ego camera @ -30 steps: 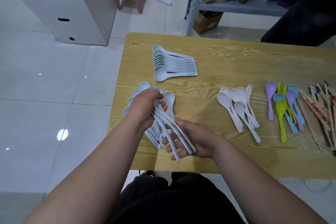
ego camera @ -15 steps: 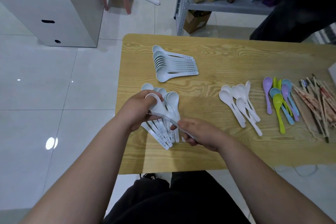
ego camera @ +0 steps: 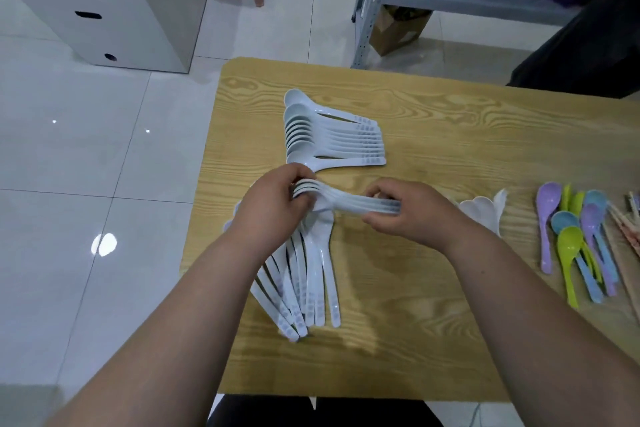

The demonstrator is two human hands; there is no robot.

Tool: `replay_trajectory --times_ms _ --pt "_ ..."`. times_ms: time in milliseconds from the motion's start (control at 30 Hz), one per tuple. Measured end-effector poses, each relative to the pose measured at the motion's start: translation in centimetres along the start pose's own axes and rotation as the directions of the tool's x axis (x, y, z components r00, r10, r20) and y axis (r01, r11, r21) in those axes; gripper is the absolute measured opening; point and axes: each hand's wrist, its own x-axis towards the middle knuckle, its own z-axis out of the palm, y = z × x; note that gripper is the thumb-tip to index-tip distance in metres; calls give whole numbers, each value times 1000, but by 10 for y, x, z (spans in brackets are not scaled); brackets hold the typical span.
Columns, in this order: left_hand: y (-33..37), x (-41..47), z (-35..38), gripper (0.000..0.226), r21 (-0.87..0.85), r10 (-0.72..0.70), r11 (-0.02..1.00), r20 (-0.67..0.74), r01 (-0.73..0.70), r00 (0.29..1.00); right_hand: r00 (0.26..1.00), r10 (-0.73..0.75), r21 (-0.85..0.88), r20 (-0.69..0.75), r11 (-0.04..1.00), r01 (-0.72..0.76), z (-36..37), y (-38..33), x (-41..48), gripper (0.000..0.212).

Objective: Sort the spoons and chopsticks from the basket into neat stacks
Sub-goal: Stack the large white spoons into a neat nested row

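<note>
Both hands grasp a nested bundle of glossy white plastic spoons crosswise above the wood-grain worktop, left hand clenched on the bowls, right hand on the handles.

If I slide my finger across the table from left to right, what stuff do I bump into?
Left hand → held white spoons → right hand → small white spoons → coloured spoons → chopsticks.
</note>
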Motion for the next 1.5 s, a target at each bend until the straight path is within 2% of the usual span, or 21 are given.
replay_trajectory --times_ms 167,300,533,633,733,867,967,1033,1100,1200,1267,1367,1500 --pt "-15 37 18 26 174 127 979 -105 -108 986 975 -184 -228 -125 962 152 -3 29 56 26" --pt "-30 55 24 30 276 120 957 -100 -88 988 912 -346 -423 -219 876 231 11 44 86 33" --pt "-49 66 35 38 405 200 902 -89 -148 976 796 -529 -472 -294 805 361 34 72 103 33" --pt "-51 68 36 37 456 252 874 -134 -166 958 811 -519 -429 -270 819 381 35 76 106 46" --pt "-49 72 37 36 464 257 873 -175 -151 950 853 -484 -430 -195 824 369 28 72 113 68" --pt "-49 80 36 34 471 310 859 -170 -199 935 951 -310 -504 8 820 272 8 57 127 109" --pt "-50 84 34 30 521 366 817 -143 -245 920 974 -209 -529 81 820 220 0 50 140 127" --pt "-52 87 33 32 569 408 775 -119 -275 905 976 -206 -528 77 822 215 -2 52 148 129" --pt "-54 92 32 43 609 426 741 -102 -282 899 969 -245 -545 39 808 226 -2 55 152 127" --pt "-55 102 26 81 602 372 745 -16 -288 928 949 -315 -529 14 803 274 1 58 152 119" --pt "-54 109 23 97 584 324 753 72 -303 943 937 -348 -499 7 811 305 2 58 150 114" --pt "-56 118 21 102 617 319 709 149 -340 936 938 -346 -455 7 834 311 0 59 150 115" --pt "-54 121 20 103 647 339 677 150 -351 929 941 -336 -442 26 841 313 -3 60 151 116"
